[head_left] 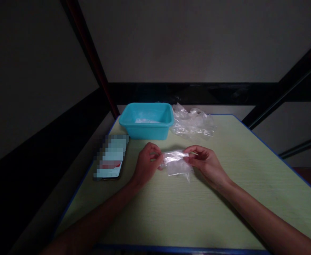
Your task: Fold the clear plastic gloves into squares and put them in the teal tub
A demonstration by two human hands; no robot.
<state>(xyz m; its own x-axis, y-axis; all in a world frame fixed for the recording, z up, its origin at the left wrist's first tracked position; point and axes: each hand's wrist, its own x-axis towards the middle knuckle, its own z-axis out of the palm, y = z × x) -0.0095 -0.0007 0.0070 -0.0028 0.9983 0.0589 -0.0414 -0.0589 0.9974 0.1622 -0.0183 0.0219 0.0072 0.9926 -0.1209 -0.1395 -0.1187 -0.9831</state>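
A small clear plastic bag [177, 163] is stretched between my two hands, just above the table. My left hand [148, 162] pinches its left edge between thumb and fingers. On the other side, my right hand [203, 162] grips the right edge, with the thumb toward me. The upper part of the bag looks folded or bunched and catches the light, while its lower part hangs loose. Whether anything lies inside the bag, I cannot tell.
A turquoise plastic basin [147, 131] with something white inside stands at the back left. Beside it lies crumpled clear plastic [194, 124]. A phone [111, 157] with a lit, pixelated screen is near the left edge of the pale green table [187, 216], which has a blue rim.
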